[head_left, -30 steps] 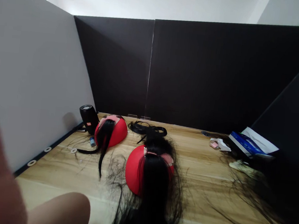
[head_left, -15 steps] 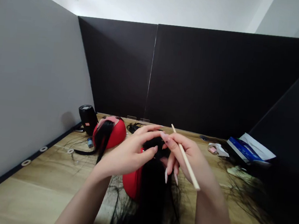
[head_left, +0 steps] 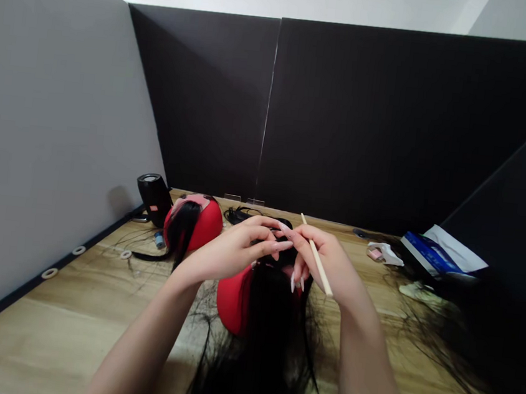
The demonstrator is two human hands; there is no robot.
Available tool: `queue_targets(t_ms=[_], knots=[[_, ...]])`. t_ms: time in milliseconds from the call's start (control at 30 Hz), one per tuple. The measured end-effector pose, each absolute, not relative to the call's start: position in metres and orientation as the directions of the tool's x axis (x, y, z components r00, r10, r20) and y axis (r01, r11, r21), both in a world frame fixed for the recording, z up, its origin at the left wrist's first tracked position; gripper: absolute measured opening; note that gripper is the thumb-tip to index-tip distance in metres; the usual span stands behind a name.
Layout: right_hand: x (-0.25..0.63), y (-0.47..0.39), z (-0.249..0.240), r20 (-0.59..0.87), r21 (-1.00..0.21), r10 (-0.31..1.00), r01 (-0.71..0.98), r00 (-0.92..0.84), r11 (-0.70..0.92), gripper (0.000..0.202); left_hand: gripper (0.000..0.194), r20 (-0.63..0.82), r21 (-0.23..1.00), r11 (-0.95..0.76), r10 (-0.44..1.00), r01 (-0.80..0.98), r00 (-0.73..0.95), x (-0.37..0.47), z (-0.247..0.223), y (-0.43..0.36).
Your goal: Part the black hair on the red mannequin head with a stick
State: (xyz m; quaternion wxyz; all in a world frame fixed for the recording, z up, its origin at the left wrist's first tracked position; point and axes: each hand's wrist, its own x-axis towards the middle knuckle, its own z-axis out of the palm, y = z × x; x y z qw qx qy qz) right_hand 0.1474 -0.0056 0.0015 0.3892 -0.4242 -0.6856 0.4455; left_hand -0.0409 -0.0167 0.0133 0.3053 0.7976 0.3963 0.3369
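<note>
A red head form (head_left: 232,300) with long black hair (head_left: 270,335) stands on the table in front of me, both hands over its top. In my right hand (head_left: 320,253) is a thin pale wooden stick (head_left: 318,262), slanting with its lower end toward me. My left hand (head_left: 249,242) has its thumb and forefinger drawn together, tips touching the right fingertips. Whatever lies between the left fingertips is too small or hidden to make out. The hair falls from the form toward me over the table.
A second red head form (head_left: 208,226) with black hair stands back left, beside a black cylindrical speaker (head_left: 153,199). Tape rolls (head_left: 49,273) lie along the left partition. At right are a blue tissue pack (head_left: 435,256), white paper (head_left: 391,255) and loose dark hair (head_left: 461,324).
My left thumb has moved in toward the fingertips of both hands. The stick points a little more upright. The whole view has tipped slightly downward.
</note>
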Motion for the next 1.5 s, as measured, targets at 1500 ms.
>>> queue_targets(t_ms=[1500], knots=[[0.151,0.002,-0.001,0.120,-0.922,0.944,0.318,-0.308,0.220,0.036,0.044,0.187,0.813,-0.379,0.888,0.441,0.419,-0.044,0.007,-0.011]])
